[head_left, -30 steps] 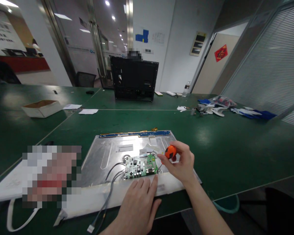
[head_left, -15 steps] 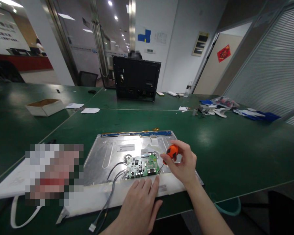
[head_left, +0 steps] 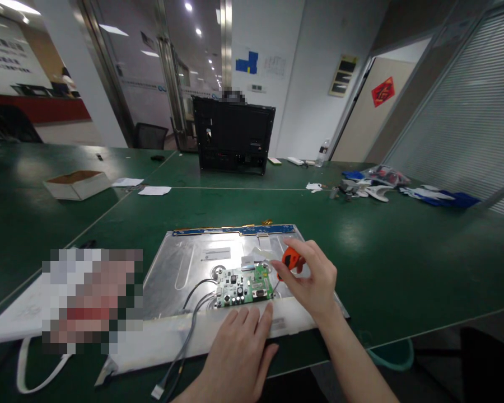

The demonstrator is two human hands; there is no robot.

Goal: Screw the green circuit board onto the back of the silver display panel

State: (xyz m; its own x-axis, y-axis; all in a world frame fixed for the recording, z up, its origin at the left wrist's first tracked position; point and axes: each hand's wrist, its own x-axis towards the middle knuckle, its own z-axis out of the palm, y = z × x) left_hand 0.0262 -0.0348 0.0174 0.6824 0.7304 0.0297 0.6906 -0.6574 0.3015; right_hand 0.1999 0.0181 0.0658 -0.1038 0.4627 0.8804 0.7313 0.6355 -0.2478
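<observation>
A green circuit board (head_left: pixel 239 285) lies on the metal back of a flat display panel (head_left: pixel 176 254). My right hand (head_left: pixel 313 274) grips an orange and black screwdriver (head_left: pixel 290 258) by its handle. The screwdriver leans, and its thin shaft runs down to the board's lower right corner; the exact contact of its tip is too small to make out. My left hand (head_left: pixel 241 347) lies flat on the white strip along the panel's near edge, fingers outstretched, fingertips by the board's front edge. Grey and black cables (head_left: pixel 192 324) leave the board's left side and end in a white connector (head_left: pixel 157 391).
Left of the panel lies a white bag (head_left: pixel 21 313), partly blurred. A white open box (head_left: pixel 79 184) and papers (head_left: pixel 154 191) are farther back. A black monitor casing (head_left: pixel 235 134) stands at the far side, a person behind it. Gloves and loose parts (head_left: pixel 367 187) lie at right.
My right hand has turned the screwdriver handle slightly and shifted it a little to the left. My left hand stays in place on the panel.
</observation>
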